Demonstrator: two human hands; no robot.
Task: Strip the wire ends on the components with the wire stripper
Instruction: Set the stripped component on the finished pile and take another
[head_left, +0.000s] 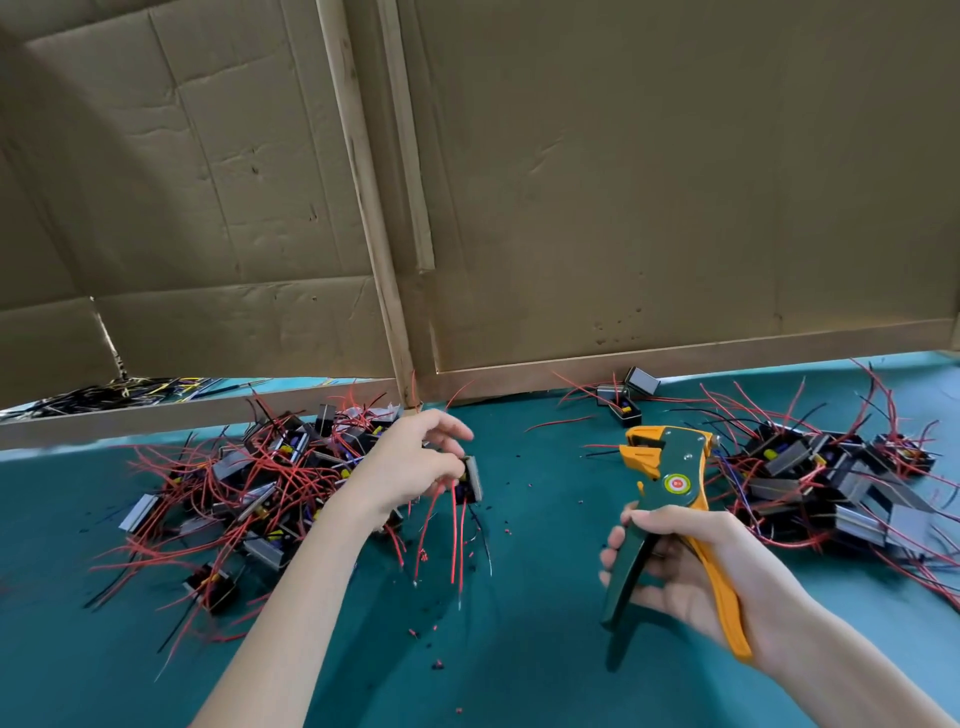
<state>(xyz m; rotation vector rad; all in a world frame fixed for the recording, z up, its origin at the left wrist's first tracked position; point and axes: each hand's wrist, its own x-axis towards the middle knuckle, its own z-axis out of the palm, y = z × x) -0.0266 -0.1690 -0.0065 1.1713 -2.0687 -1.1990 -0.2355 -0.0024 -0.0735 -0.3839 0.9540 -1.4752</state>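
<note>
Fingers (448, 427) of my left hand (410, 462) pinch a small black component (470, 480) by its body, just beside the tangled left pile (260, 488). Its red wires (454, 535) dangle loose toward the green mat (519, 649). My right hand (691, 566) grasps the wire stripper (670, 483): fingers curled round the green handle, the orange handle lying across the palm, handles spread. The head is upright and well apart from the component.

The risk I see is those limp leads. One could enter the stripper crooked or too deep, so the squeeze would nick strands or cut the lead short. A wire may also catch on the pile as I lift clear. The pinch on the component looks light, so a pull could drag it out. A second pile (831, 483) lies to the right.
</note>
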